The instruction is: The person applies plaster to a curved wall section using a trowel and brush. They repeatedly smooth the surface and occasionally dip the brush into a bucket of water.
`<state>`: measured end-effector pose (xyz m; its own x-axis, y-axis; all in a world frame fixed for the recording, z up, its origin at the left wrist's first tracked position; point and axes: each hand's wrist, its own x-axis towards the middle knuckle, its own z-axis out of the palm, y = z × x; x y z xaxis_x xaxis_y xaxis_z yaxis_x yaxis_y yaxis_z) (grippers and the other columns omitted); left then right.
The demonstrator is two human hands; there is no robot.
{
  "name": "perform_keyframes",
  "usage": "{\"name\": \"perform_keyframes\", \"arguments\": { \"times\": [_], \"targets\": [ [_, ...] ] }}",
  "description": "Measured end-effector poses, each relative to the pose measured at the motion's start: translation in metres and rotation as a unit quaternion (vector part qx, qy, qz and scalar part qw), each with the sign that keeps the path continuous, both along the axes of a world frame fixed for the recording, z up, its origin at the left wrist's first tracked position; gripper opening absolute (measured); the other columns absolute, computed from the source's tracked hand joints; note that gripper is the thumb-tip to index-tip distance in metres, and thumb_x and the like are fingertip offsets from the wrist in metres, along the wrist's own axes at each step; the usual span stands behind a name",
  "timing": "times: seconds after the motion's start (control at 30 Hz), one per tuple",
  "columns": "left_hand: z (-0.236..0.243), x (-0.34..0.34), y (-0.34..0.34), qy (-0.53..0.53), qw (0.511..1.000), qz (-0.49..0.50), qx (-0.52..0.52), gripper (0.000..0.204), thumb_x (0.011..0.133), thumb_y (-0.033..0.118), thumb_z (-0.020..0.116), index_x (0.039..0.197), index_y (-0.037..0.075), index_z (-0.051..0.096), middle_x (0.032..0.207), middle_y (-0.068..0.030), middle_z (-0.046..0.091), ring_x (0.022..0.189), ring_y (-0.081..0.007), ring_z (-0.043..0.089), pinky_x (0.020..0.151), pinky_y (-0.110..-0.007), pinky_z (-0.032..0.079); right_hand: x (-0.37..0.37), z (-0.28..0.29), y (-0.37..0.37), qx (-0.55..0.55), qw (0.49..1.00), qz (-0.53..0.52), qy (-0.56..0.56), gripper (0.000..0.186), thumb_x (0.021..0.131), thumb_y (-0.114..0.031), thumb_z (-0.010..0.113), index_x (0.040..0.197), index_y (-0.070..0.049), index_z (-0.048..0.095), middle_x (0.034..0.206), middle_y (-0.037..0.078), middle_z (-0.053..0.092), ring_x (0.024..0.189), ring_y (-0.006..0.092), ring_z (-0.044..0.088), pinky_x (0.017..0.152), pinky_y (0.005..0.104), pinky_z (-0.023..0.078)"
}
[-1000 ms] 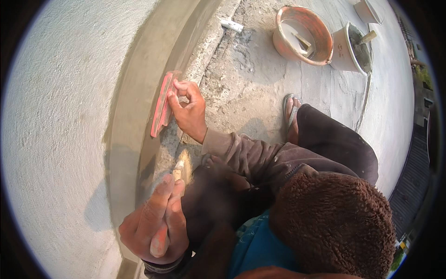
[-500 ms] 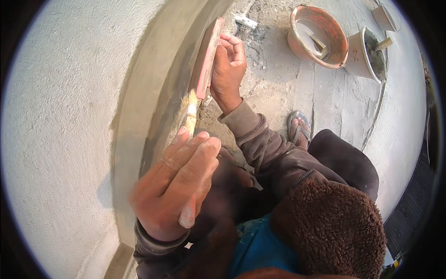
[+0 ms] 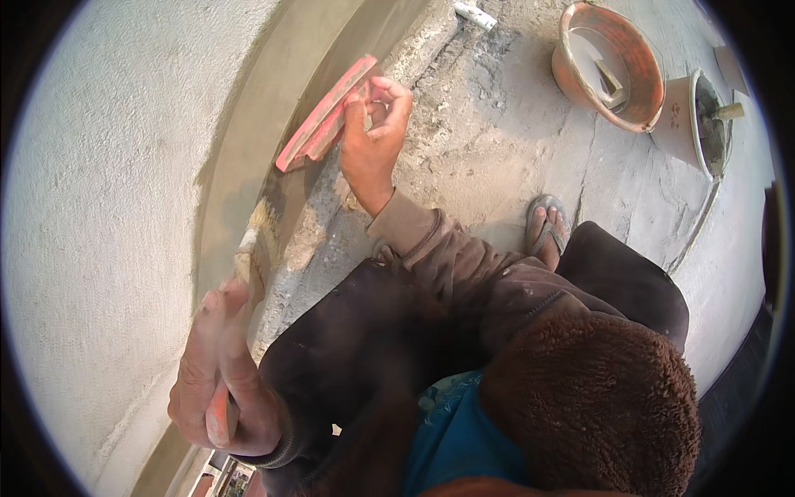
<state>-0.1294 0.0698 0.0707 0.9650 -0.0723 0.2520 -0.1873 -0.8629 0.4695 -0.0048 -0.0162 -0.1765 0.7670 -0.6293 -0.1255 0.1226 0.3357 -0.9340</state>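
Observation:
My left hand [image 3: 224, 364] is closed round a paintbrush [image 3: 247, 255]. The handle's reddish end sticks out below my palm, and the pale bristles are at the damp grey plaster band [image 3: 240, 178] along the wall's foot. My right hand [image 3: 374, 153] grips a pink-red plastering float [image 3: 325, 116] by its back, thumb on the near side and fingers curled behind. Tilted on edge, the float sits over the darker strip beside that band, farther out than the brush. Whether its face touches the strip, I cannot tell.
Left is a rough white wall [image 3: 108, 207]. On the rough concrete ground at upper right stand an orange bucket [image 3: 571, 70] of cloudy liquid with a tool inside and a pale bucket [image 3: 677, 124] of grey mortar. A white pipe end [image 3: 476, 15] protrudes beyond the float. My sandalled foot [image 3: 546, 230] is right of centre.
The brush, earlier against the float's near end, has moved left and nearer to the plaster band. The float has shifted left and turned more slantwise. The buckets appear farther right as the view shifted.

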Motion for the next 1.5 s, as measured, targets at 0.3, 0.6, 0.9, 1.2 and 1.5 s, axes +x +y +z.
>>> {"name": "perform_keyframes", "arguments": {
  "times": [0.3, 0.6, 0.9, 1.2, 1.5],
  "targets": [
    [0.003, 0.011, -0.028, 0.014, 0.993, 0.116, -0.021, 0.030, 0.102, 0.004, 0.056, 0.126, -0.011, 0.066, 0.102, -0.0269, 0.076, 0.100, -0.0310, 0.074, 0.098, -0.041, 0.054, -0.070, -0.033, 0.068, -0.103, 0.982, 0.160, -0.014, 0.029, 0.096, -0.007, 0.061, 0.123, -0.002, 0.051, 0.112, 0.016, 0.051, 0.103, 0.0235, 0.053, 0.089, 0.0405, 0.048],
    [0.002, -0.004, -0.013, 0.047, 0.987, 0.146, -0.042, 0.036, 0.104, 0.010, 0.056, 0.128, -0.017, 0.061, 0.105, -0.0275, 0.074, 0.100, -0.0319, 0.074, 0.097, -0.042, 0.055, 0.067, 0.009, -0.036, -0.044, 0.997, -0.032, -0.061, 0.032, 0.097, -0.008, 0.064, 0.124, 0.001, 0.050, 0.113, 0.015, 0.052, 0.102, 0.0232, 0.054, 0.090, 0.0394, 0.047],
    [0.011, 0.015, -0.034, 0.065, 0.997, 0.033, -0.028, 0.026, 0.097, -0.002, 0.062, 0.121, -0.008, 0.070, 0.101, -0.0227, 0.077, 0.097, -0.0287, 0.077, 0.089, -0.036, 0.059, 0.002, -0.056, -0.039, -0.069, 0.998, 0.004, -0.008, 0.029, 0.098, -0.004, 0.062, 0.126, 0.000, 0.053, 0.114, 0.007, 0.059, 0.092, 0.0104, 0.056, 0.082, 0.0259, 0.049],
    [-0.027, 0.029, -0.033, 0.006, 0.955, -0.297, -0.006, 0.034, 0.108, 0.025, 0.046, 0.120, 0.008, 0.073, 0.098, -0.0081, 0.076, 0.091, -0.0270, 0.077, 0.073, -0.030, 0.063, 0.210, 0.125, -0.266, -0.533, 0.841, 0.088, 0.038, 0.024, 0.091, -0.022, 0.071, 0.107, -0.008, 0.081, 0.083, 0.014, 0.078, 0.072, 0.0227, 0.074, 0.066, 0.0340, 0.058],
    [-0.013, 0.051, -0.029, 0.099, 0.939, -0.325, -0.050, 0.021, 0.092, 0.006, 0.069, 0.112, 0.005, 0.071, 0.085, -0.0071, 0.076, 0.079, -0.0256, 0.077, 0.062, -0.030, 0.062, 0.093, 0.086, -0.104, -0.659, 0.680, 0.262, -0.190, 0.012, 0.082, -0.018, 0.077, 0.091, -0.012, 0.082, 0.097, 0.010, 0.079, 0.070, 0.0216, 0.068, 0.069, 0.0340, 0.058]
  ]
}}
